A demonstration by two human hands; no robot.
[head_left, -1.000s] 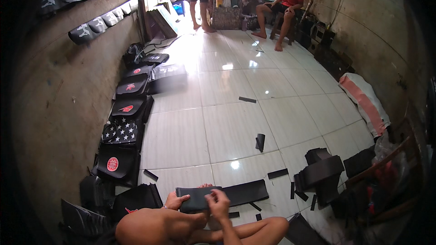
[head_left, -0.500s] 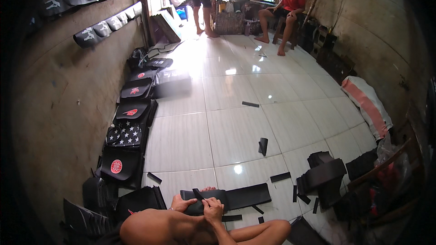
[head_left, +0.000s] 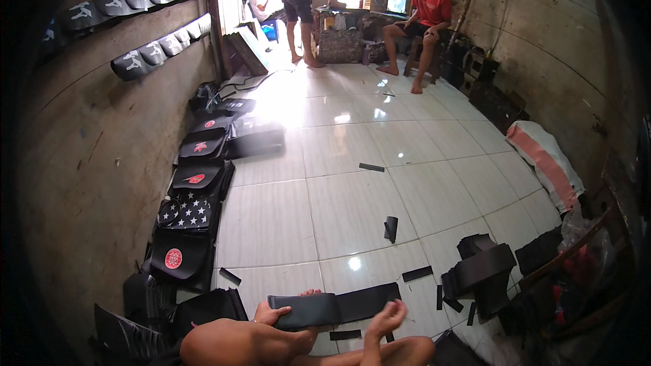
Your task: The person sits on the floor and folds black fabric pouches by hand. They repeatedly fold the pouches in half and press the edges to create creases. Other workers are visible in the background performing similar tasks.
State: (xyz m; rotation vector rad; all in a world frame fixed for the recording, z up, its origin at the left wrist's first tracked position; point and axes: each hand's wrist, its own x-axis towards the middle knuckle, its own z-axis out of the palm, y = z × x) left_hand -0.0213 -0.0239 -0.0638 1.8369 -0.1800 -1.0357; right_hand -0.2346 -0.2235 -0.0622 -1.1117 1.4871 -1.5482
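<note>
My left hand [head_left: 271,313] grips the left end of a flat black panel [head_left: 308,310], thumb on top, over my bare foot. A longer black piece [head_left: 368,301] extends from the panel's right side; I cannot tell whether the two are joined. My right hand [head_left: 388,316] is off to the right, just past the lower right corner of that piece, its fingers curled together. Whatever may be in those fingers is too small to make out. Below the panel, a short black strip [head_left: 346,335] lies on the floor near my raised knee.
Black offcuts [head_left: 417,274] are scattered on the white tiles. Stacked black pieces [head_left: 479,270] stand to the right, near a white and pink sack [head_left: 546,163]. Printed black flaps [head_left: 178,255] line the left wall. Several people are farther back, one seated in a red shirt [head_left: 432,8].
My right hand has left the panel and moved right; the black strip it held over the panel no longer shows there. My left hand keeps its grip. The view has tilted up slightly.
</note>
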